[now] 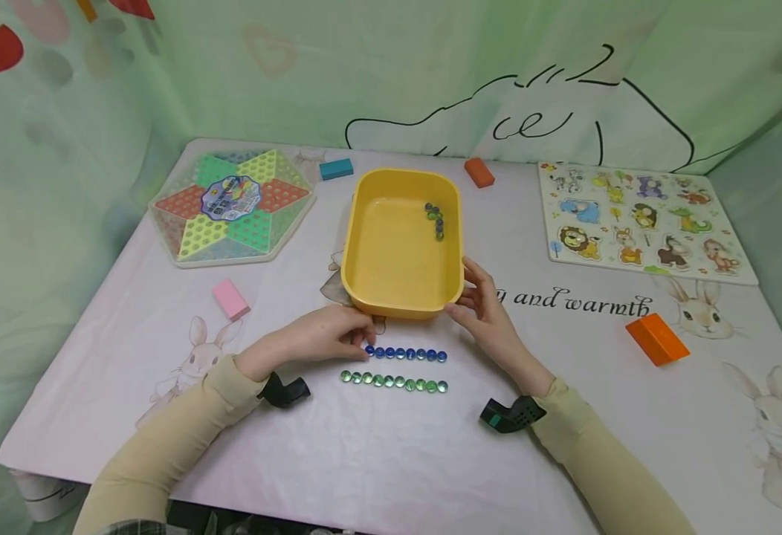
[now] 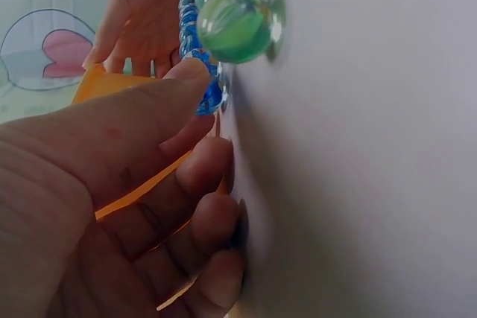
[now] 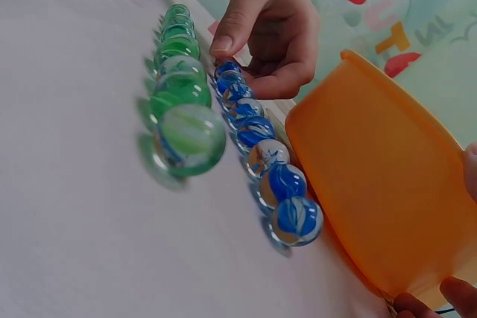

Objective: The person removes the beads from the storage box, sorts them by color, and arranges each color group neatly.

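My left hand (image 1: 327,332) pinches the blue marble (image 1: 369,350) at the left end of a row of blue marbles (image 1: 411,354) on the table. In the left wrist view its thumb (image 2: 160,98) lies against that marble. Nearer to me runs a second row, of green marbles (image 1: 400,382). Behind both rows stands a yellow plastic tub (image 1: 398,260), with several blue and green marbles (image 1: 439,226) along its right inner side. My right hand (image 1: 488,319) holds the tub's near right corner, thumb at the front and fingers along the side.
A hexagonal Chinese checkers board (image 1: 230,200) lies at the left back, an animal puzzle board (image 1: 645,223) at the right back. Around them are a pink block (image 1: 231,299), a blue block (image 1: 336,169), a red-orange block (image 1: 479,172) and an orange block (image 1: 657,339).
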The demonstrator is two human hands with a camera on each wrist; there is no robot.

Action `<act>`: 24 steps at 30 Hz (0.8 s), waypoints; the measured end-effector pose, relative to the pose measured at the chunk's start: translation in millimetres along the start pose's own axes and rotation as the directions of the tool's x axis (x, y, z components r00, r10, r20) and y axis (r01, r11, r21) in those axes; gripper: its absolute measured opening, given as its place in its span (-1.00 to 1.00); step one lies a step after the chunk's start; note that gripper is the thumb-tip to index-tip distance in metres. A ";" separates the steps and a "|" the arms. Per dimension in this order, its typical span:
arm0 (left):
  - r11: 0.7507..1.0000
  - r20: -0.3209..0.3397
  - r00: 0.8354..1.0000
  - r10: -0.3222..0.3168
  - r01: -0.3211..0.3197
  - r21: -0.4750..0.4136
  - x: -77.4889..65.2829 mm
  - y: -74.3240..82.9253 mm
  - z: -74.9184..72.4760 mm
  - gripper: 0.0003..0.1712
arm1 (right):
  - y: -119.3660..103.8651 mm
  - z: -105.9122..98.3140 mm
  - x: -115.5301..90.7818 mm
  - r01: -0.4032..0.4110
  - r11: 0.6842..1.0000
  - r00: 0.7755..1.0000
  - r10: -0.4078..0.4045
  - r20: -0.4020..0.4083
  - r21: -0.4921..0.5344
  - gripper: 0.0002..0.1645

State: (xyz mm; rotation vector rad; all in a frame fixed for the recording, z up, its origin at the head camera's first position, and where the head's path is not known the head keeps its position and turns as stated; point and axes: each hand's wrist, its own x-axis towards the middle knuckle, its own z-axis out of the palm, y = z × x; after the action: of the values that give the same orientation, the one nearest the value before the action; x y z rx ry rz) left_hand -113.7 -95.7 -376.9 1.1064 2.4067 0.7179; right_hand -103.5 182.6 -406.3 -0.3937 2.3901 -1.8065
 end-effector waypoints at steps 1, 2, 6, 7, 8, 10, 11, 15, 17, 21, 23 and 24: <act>1.000 0.005 1.000 -0.001 0.001 -0.009 -0.5 0.0 -0.7 -0.83 | -0.2 -0.1 0.0 -0.002 1.000 1.000 0.002 0.001 0.000 -0.11; 1.000 0.010 1.000 0.001 -0.001 -0.013 -1.0 -0.1 -1.6 -0.83 | -0.2 -0.2 -0.1 -0.006 1.000 1.000 0.006 0.001 -0.001 -0.11; 0.998 0.051 0.999 -0.006 0.009 -0.059 -3.2 5.3 -13.0 -0.78 | -0.3 -0.6 0.0 -0.008 1.000 1.000 0.008 0.000 -0.004 -0.11; 0.998 0.059 0.998 0.005 -0.001 -0.068 -3.7 7.8 -17.4 -0.76 | -0.2 -0.7 0.0 -0.006 1.000 1.000 0.006 0.000 -0.003 -0.11; 0.997 0.066 0.998 0.024 -0.019 -0.077 -4.1 10.9 -22.1 -0.75 | 0.0 -0.7 0.0 -0.005 1.000 1.000 0.005 -0.001 -0.002 -0.11; 0.993 0.072 0.995 0.073 -0.065 -0.100 -4.8 18.0 -32.3 -0.75 | 0.4 -0.8 0.0 0.000 1.000 1.000 0.000 0.000 -0.001 -0.11; 0.990 0.074 0.992 0.099 -0.090 -0.109 -4.9 22.2 -37.9 -0.76 | 0.4 -0.8 -0.1 0.002 1.000 1.000 -0.002 0.001 -0.002 -0.11; 0.975 0.055 0.980 0.190 -0.181 -0.129 -0.2 39.7 -58.4 -0.80 | 0.2 -0.7 -0.1 0.012 1.000 1.000 -0.012 -0.001 0.001 -0.10; 0.972 0.040 0.979 0.200 -0.194 -0.131 6.6 46.2 -66.5 -0.80 | 0.1 -0.5 0.1 0.013 1.000 1.000 -0.013 -0.003 0.001 -0.10; 0.977 0.005 0.984 0.177 -0.175 -0.125 28.4 51.0 -75.7 -0.77 | 0.5 -0.3 0.4 0.020 1.000 1.000 -0.020 0.001 0.005 -0.10; 0.980 -0.018 0.987 0.158 -0.159 -0.123 43.4 49.9 -78.4 -0.77 | 0.5 -0.3 0.5 0.020 1.000 1.000 -0.020 0.004 0.008 -0.10; 0.982 -0.032 0.989 0.143 -0.146 -0.123 51.2 49.0 -79.6 -0.77 | 0.5 -0.4 0.6 0.019 1.000 1.000 -0.019 0.005 0.009 -0.10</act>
State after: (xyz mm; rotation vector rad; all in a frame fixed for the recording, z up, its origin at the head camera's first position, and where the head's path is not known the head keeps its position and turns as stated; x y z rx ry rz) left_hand -159.7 -51.2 -291.7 1.2363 2.2824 0.9196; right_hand -104.3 182.9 -406.6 -0.4206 2.3824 -1.8210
